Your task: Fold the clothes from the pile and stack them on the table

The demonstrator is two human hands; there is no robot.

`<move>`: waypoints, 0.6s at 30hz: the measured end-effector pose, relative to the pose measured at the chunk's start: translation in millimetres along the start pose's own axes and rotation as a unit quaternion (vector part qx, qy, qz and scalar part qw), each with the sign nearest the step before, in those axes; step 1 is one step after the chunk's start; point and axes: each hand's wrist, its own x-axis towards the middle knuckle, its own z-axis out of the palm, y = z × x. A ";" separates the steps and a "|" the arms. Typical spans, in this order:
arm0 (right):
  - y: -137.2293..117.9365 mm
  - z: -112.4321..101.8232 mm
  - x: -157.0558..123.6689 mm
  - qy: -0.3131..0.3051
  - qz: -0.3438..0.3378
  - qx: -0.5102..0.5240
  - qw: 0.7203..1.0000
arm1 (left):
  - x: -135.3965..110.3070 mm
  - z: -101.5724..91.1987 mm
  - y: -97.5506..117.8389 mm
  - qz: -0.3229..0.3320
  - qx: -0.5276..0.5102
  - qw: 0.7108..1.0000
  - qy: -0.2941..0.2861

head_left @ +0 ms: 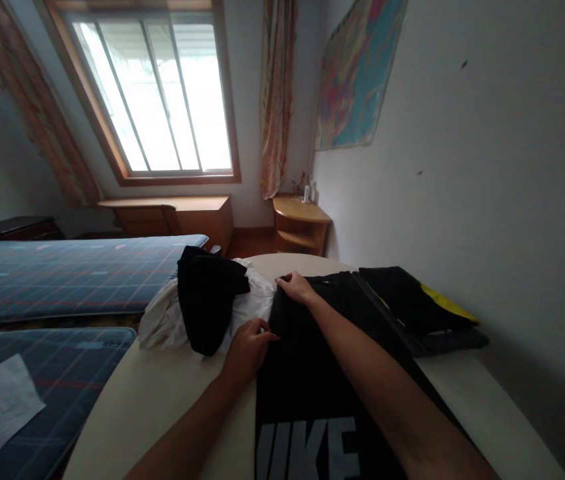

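Observation:
A black garment (312, 373) with large grey letters lies spread on the round cream table (162, 407), running from its far side toward me. My left hand (249, 350) is at the garment's left edge, thumb and fingers pinched on the cloth. Farther away, my right hand (296, 288) pinches the far left corner, and its forearm crosses over the garment. Just left of my hands, a black crumpled cloth (207, 300) rests on a heap of white clothing (255, 293).
Folded dark clothes with a yellow patch (432, 310) lie at the table's right, near the wall. Two plaid mattresses (82, 273) stand to the left, one bearing a paper sheet (2, 407). Beyond are a desk (202, 207) and a corner shelf (302, 210).

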 end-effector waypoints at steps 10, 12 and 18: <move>0.2 8.1 29.3 -0.031 0.000 0.114 0.993 | 1.8 -1.6 5.3 0.018 -0.027 0.999 0.038; 3.5 9.8 29.7 -0.051 -0.007 0.126 0.991 | 1.6 -1.7 6.3 0.014 -0.026 0.999 0.038; 13.3 13.3 32.8 -0.083 -0.038 0.150 0.984 | 0.3 -1.4 8.9 0.024 -0.029 0.999 0.023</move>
